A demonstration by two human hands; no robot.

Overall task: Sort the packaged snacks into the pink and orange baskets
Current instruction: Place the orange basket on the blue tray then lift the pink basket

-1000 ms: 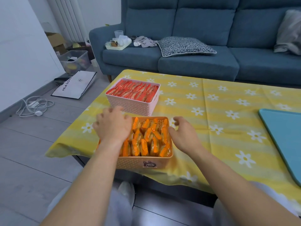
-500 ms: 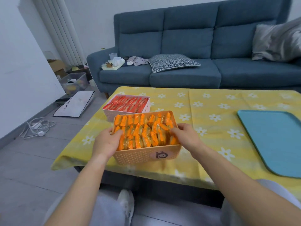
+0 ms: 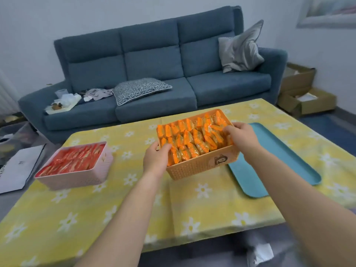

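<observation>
The orange basket (image 3: 196,166), packed with several orange-wrapped snacks (image 3: 194,135), hangs tilted above the table near its middle. My left hand (image 3: 156,158) grips its left rim and my right hand (image 3: 242,137) grips its right rim, fingers curled over the edge onto the snacks. The pink basket (image 3: 77,178), full of several red-wrapped snacks (image 3: 73,160), stands on the table at the left, apart from both hands.
A teal tray (image 3: 277,162) lies on the yellow flowered tablecloth (image 3: 192,205), partly under the lifted basket's right end. A blue sofa (image 3: 154,74) with cushions stands behind the table. Cardboard boxes (image 3: 304,93) sit at the far right, papers and bins on the floor at left.
Both hands took hold of the orange basket at the table's near edge, lifted it and carried it right, towards the teal tray. The pink basket stayed put.
</observation>
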